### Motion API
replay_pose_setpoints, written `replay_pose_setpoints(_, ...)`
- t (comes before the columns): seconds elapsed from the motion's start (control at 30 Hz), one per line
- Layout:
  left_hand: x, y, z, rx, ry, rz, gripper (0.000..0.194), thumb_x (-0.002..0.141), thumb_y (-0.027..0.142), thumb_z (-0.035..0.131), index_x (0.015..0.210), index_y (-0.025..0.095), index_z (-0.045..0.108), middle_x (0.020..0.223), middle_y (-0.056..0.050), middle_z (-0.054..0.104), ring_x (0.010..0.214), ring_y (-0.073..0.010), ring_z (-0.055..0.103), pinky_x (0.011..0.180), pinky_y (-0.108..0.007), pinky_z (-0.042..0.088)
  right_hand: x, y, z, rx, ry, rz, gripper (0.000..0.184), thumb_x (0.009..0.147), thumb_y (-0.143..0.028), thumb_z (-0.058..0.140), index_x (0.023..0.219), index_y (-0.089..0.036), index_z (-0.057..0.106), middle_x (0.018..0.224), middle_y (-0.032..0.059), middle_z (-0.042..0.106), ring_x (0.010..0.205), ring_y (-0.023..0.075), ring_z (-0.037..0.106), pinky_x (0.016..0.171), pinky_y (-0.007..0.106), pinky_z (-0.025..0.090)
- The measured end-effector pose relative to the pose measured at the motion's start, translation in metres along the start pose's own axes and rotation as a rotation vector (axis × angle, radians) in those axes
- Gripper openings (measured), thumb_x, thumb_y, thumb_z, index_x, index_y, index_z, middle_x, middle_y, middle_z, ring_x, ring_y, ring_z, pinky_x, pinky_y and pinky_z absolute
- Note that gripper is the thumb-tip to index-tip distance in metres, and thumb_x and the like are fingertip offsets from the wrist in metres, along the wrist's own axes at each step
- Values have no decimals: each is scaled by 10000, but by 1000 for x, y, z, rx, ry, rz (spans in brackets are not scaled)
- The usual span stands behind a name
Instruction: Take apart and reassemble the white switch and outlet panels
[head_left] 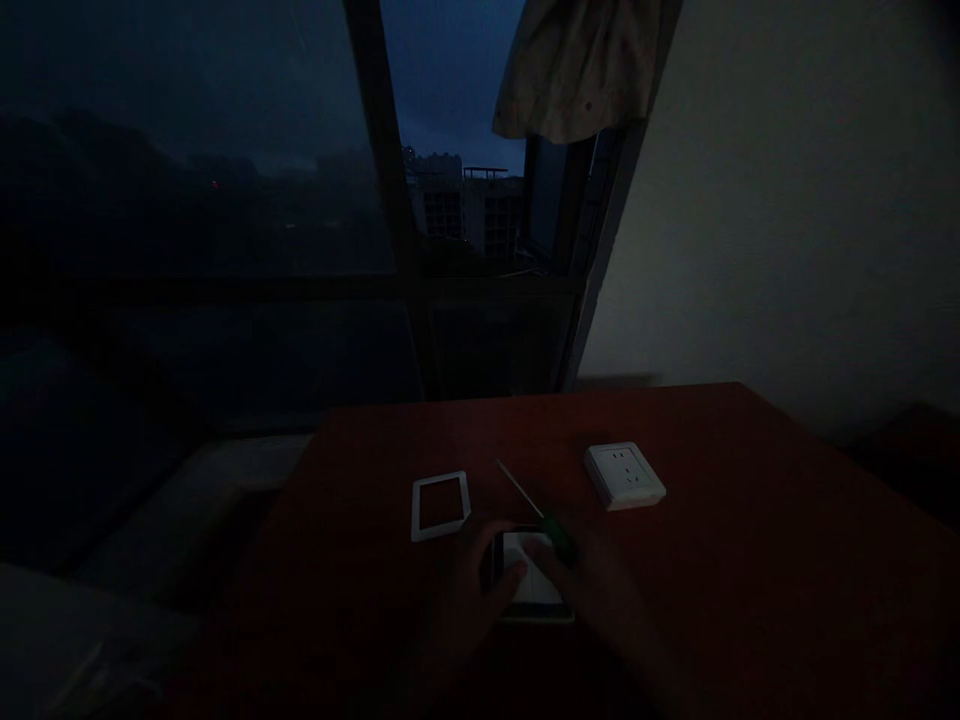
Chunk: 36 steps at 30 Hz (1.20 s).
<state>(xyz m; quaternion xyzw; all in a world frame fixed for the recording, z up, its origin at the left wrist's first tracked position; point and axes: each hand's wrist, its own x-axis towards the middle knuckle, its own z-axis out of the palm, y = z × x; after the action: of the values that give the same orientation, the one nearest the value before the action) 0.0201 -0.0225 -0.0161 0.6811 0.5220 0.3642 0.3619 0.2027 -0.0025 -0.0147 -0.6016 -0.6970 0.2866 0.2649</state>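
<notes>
The room is very dark. A white switch or socket unit [531,588] lies on the red-brown table [750,560] near its front edge. My left hand [469,585] rests on its left side, fingers curled over it. My right hand [581,580] is on its right side and grips a screwdriver [536,510] with a green handle; the thin shaft points up and to the left. A white square frame plate [440,504] lies just behind my left hand. A white wall socket [624,475] sits further back on the right.
Behind the table is a large dark window [390,200] with buildings outside and a pale curtain [577,65] bunched at the top. A plain wall [795,200] stands on the right. A pale cushioned surface [187,510] lies left of the table.
</notes>
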Motion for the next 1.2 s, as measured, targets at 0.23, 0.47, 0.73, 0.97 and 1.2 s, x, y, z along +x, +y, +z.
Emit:
replay_pose_setpoints(0.23, 3, 4, 2, 0, 21, 2, 291, 826, 255, 583, 1116, 253, 571, 1163, -49, 592, 1083, -226, 556, 939, -364, 445, 5, -13, -6, -202, -39, 13, 333, 825, -528, 539, 921, -232, 658, 901, 60, 713, 807, 216, 651, 656, 273, 409)
replay_pose_setpoints(0.47, 0, 3, 4, 12, 59, 7, 253, 840, 273, 571, 1091, 241, 569, 1138, -53, 609, 1061, -228, 567, 920, -370, 454, 2, -11, -1, -210, -9, 19, 334, 829, -534, 533, 915, -232, 645, 903, 77, 708, 792, 223, 643, 640, 281, 392)
replay_pose_setpoints(0.73, 0, 8, 5, -1, 72, 26, 216, 858, 266, 544, 1065, 235, 598, 1113, -54, 620, 1046, -221, 573, 918, -367, 453, 2, -15, -1, -277, -14, 30, 375, 852, -564, 483, 927, -226, 628, 900, 88, 706, 789, 232, 652, 619, 285, 377)
replay_pose_setpoints(0.97, 0, 3, 7, 13, 72, 26, 232, 880, 254, 521, 1095, 231, 604, 1135, -57, 617, 1073, -216, 567, 946, -370, 443, 6, -17, 0, -302, 1, 70, 359, 835, -566, 506, 922, -239, 624, 892, 72, 706, 760, 213, 652, 581, 270, 356)
replay_pose_setpoints(1.2, -1, 4, 9, 45, 74, 40, 296, 899, 253, 488, 1173, 248, 600, 1204, -69, 595, 1124, -226, 547, 987, -390, 427, 9, -15, 1, -241, 7, 54, 360, 823, -555, 518, 870, -215, 625, 845, 87, 705, 740, 228, 642, 582, 282, 357)
